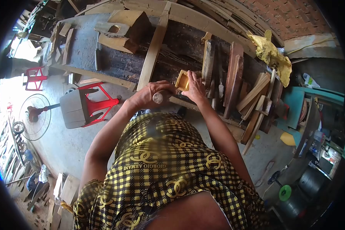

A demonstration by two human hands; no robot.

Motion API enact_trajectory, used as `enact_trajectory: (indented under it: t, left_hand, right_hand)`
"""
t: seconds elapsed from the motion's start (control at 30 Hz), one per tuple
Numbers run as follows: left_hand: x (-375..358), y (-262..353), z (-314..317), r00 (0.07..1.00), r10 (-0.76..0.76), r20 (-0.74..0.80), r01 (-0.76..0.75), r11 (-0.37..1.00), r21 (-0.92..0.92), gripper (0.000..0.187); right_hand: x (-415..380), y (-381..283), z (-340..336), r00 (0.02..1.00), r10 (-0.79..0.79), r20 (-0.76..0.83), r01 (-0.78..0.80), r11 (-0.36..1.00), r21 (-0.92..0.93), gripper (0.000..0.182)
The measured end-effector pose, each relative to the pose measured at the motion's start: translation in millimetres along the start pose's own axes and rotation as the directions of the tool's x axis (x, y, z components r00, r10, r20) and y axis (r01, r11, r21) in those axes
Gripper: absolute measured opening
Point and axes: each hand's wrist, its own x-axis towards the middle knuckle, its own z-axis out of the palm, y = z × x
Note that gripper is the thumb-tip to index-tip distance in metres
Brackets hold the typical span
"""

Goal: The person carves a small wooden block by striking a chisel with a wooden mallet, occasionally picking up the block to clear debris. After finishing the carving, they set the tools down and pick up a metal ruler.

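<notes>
- The left hand is clenched around a round wooden tool handle, whose pale butt end faces the camera; the working end of the tool is hidden behind the fingers.
- The right hand lies flat with spread fingers, its grip released, pressing on a small yellowish wooden block with a square recess; the palm touches the block's right edge.
- The block rests at the near edge of the dark, worn wooden tabletop, just right of the left hand and between the two hands.
- A long pale wooden plank lies across the tabletop from its near edge to its far side, just left of the hands.
- Right of the right hand, dark brown boards stand leaning on edge, and beyond them a bundle of lighter wooden slats leans at a slant.
- On the far left of the tabletop sits a chunky rough-cut timber offcut.
- A crumpled yellow plastic bag lies at the far right.
- On the grey concrete floor to the left lies a red plastic stool on its side, and further left a standing fan.
- The person's yellow-and-black checked garment fills the near part of the view.
</notes>
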Motion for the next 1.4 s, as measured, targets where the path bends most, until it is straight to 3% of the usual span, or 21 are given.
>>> enact_trajectory:
  t: [0.17, 0.23, 0.3, 0.4, 0.5, 0.63, 0.67, 0.77, 0.8, 0.83, 0.9, 0.93, 0.97, 1.0, 1.17, 1.23, 1.27, 1.3, 1.33, 1.37, 1.4]
  left_hand:
    - [-9.6, 11.8, 6.0, 0.984, -0.104, -0.144, 0.106, 0.994, 0.008, 0.031]
    - [-8.5, 5.2, 6.4, 0.943, -0.157, -0.294, 0.158, 0.987, -0.023, 0.036]
    - [-9.2, 1.1, 6.0, 0.927, -0.154, -0.342, 0.141, 0.988, -0.065, 0.034]
    - [-12.2, 3.3, 1.1, 0.817, -0.352, -0.456, 0.176, 0.906, -0.385, 0.036]
    - [-18.1, 4.0, -9.6, 0.778, -0.309, -0.547, 0.148, 0.936, -0.318, 0.034]
    - [-26.5, 6.8, -22.0, 0.713, -0.392, -0.581, 0.186, 0.905, -0.382, 0.031]
    - [-28.9, 0.3, -25.3, 0.728, -0.358, -0.584, 0.196, 0.926, -0.323, 0.034]
    - [-29.9, -7.8, -32.6, 0.689, -0.419, -0.591, 0.192, 0.892, -0.409, 0.036]
    - [-28.5, -10.4, -36.1, 0.688, -0.425, -0.588, 0.193, 0.889, -0.416, 0.036]
    - [-26.9, -12.3, -39.0, 0.692, -0.423, -0.585, 0.196, 0.890, -0.412, 0.036]
    - [-24.9, -17.3, -43.1, 0.704, -0.415, -0.576, 0.190, 0.892, -0.411, 0.036]
    - [-23.7, -22.3, -46.5, 0.736, -0.382, -0.559, 0.215, 0.915, -0.342, 0.036]
    - [-22.7, -26.7, -50.6, 0.759, -0.353, -0.547, 0.239, 0.933, -0.270, 0.036]
    - [-20.7, -24.6, -51.6, 0.716, -0.371, -0.591, 0.217, 0.923, -0.318, 0.032]
    - [-25.0, -36.2, -61.7, 0.703, -0.456, -0.546, 0.206, 0.865, -0.457, 0.032]
    - [-29.4, -37.5, -69.5, 0.731, -0.464, -0.501, 0.247, 0.864, -0.439, 0.031]
    - [-30.4, -38.3, -72.6, 0.745, -0.447, -0.496, 0.238, 0.871, -0.429, 0.031]
    - [-32.5, -37.2, -74.8, 0.749, -0.451, -0.485, 0.245, 0.869, -0.429, 0.031]
    - [-32.5, -35.7, -76.4, 0.733, -0.494, -0.468, 0.246, 0.834, -0.495, 0.031]
    - [-30.5, -35.5, -78.7, 0.715, -0.530, -0.455, 0.236, 0.797, -0.556, 0.031]
    - [-30.3, -36.1, -82.4, 0.720, -0.522, -0.457, 0.228, 0.800, -0.554, 0.031]
  right_hand:
    - [-4.1, -2.0, -1.0, 1.000, 0.008, -0.026, -0.009, 1.000, -0.004, 0.115]
    - [-5.5, -1.6, 3.1, 0.999, 0.005, -0.049, -0.005, 1.000, 0.000, 0.115]
    - [-7.1, -1.6, 5.0, 0.995, -0.014, -0.103, 0.013, 1.000, -0.005, 0.114]
    - [-7.9, -2.6, 3.2, 0.990, -0.050, -0.132, 0.050, 0.999, 0.000, 0.112]
    - [-11.2, -8.4, -5.6, 0.988, 0.000, -0.154, 0.027, 0.985, 0.170, 0.110]
    - [-14.0, -16.2, -24.3, 0.975, -0.069, -0.212, 0.098, 0.987, 0.127, 0.107]
    - [-12.9, -18.6, -28.6, 0.966, -0.056, -0.251, 0.083, 0.992, 0.097, 0.104]
    - [-10.6, -51.0, -69.7, 0.910, -0.015, -0.414, 0.067, 0.991, 0.113, 0.098]
    - [-2.3, -53.7, -73.9, 0.835, -0.102, -0.541, 0.172, 0.982, 0.079, 0.091]
    - [4.9, -48.1, -66.5, 0.839, -0.098, -0.535, 0.165, 0.983, 0.078, 0.091]
    - [15.5, -22.6, -38.2, 0.961, 0.073, -0.268, -0.048, 0.994, 0.098, 0.080]
    - [12.4, -13.5, -24.2, 0.925, -0.024, -0.379, 0.029, 1.000, 0.007, 0.072]
    - [6.8, -15.1, -22.4, 0.920, -0.049, -0.390, 0.040, 0.999, -0.031, 0.078]
    - [-0.9, -19.3, -21.9, 0.943, 0.001, -0.334, -0.009, 1.000, -0.024, 0.083]
    - [-1.8, -53.3, -55.0, 0.975, 0.158, -0.155, -0.155, 0.987, 0.036, 0.094]
    - [8.4, -74.3, -74.2, 0.908, 0.058, -0.415, 0.048, 0.970, 0.240, 0.089]
    - [13.9, -74.6, -76.6, 0.854, -0.075, -0.515, 0.166, 0.977, 0.134, 0.085]
    - [19.4, -71.0, -70.8, 0.844, -0.091, -0.529, 0.203, 0.967, 0.156, 0.084]
    - [17.0, -65.3, -66.8, 0.958, 0.034, -0.284, 0.022, 0.982, 0.190, 0.083]
    - [16.7, -57.0, -62.8, 0.987, 0.162, -0.025, -0.155, 0.973, 0.173, 0.082]
    - [6.6, -44.6, -44.7, 0.993, 0.099, -0.068, -0.095, 0.993, 0.063, 0.081]
